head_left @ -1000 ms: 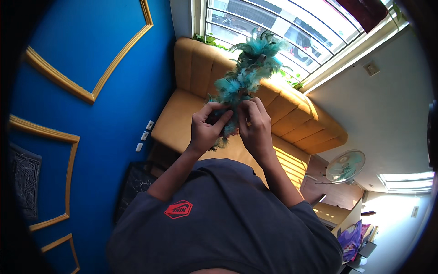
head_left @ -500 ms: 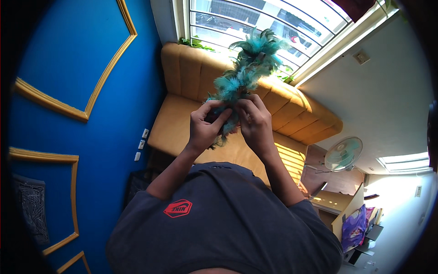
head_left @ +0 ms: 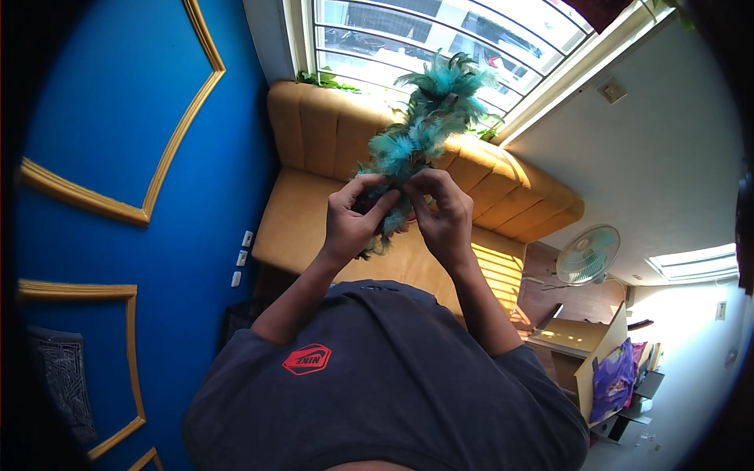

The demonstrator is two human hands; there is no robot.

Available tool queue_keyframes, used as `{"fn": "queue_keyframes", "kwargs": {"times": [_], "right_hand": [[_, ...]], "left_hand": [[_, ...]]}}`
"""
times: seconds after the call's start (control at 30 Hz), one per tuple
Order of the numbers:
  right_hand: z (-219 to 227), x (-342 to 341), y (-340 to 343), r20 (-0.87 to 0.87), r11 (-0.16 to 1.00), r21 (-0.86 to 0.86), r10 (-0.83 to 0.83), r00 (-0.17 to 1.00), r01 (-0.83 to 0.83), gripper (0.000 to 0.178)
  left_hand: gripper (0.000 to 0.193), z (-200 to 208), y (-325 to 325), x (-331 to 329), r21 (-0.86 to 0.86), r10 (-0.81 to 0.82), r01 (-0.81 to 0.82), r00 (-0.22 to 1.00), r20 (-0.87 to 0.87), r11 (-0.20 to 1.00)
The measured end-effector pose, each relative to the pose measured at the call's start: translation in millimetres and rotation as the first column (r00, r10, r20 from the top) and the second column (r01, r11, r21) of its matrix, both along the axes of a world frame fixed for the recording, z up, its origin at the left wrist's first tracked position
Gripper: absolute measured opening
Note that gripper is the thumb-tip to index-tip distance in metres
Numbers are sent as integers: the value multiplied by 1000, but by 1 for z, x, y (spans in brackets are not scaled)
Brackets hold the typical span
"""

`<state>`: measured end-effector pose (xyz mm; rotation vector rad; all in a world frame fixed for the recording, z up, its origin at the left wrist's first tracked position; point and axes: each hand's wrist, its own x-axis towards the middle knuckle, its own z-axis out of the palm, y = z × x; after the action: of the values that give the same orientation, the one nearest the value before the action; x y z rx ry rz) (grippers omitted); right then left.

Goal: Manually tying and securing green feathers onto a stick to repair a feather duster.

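Between my two hands, in front of my chest, is a long fluffy strand of teal feathers (head_left: 428, 129) with dark tips, like a feather boa. It leans up and to the right toward the window, and its lower end hangs below my fingers. My left hand (head_left: 353, 216) is closed around the strand's lower part, thumb pressed against it. Close beside it, my right hand (head_left: 446, 216) pinches the strand between thumb and bent fingers. Something dark reddish shows among the feathers near my fingers, but its form is hidden.
Beyond my hands stands a tan padded bench (head_left: 314, 125) below a barred window (head_left: 440, 39). A blue wall (head_left: 102, 118) with gold moulding is at the left. At the right are a fan (head_left: 587, 255) and a purple bag (head_left: 613, 381) beside a wooden panel.
My right hand has shifted slightly to the right and its fingers have changed their bend at the strand. The left hand keeps its hold. The room has tilted a little in view.
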<state>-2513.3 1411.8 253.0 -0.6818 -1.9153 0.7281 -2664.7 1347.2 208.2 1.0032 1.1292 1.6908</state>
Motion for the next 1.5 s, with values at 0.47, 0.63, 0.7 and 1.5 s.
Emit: {"fn": "queue_keyframes", "kwargs": {"times": [0.47,0.63,0.7,1.5], "right_hand": [[-9,-2,-13,62,998,4,-69,996,69,16],[-20,-2,-17,56,998,-10,-60,997,61,17],[-26,-1,-19,65,998,-23,-58,996,59,17],[-145,26,-6,-168,396,-879,264,950,-266,13]], "left_hand": [[12,3,-1,-6,92,93,-65,938,-335,994],[13,-10,-5,-6,90,71,-43,939,-336,995],[13,-12,-8,-5,75,49,-28,954,-294,997],[10,-116,-39,27,-281,27,157,831,556,947]]}}
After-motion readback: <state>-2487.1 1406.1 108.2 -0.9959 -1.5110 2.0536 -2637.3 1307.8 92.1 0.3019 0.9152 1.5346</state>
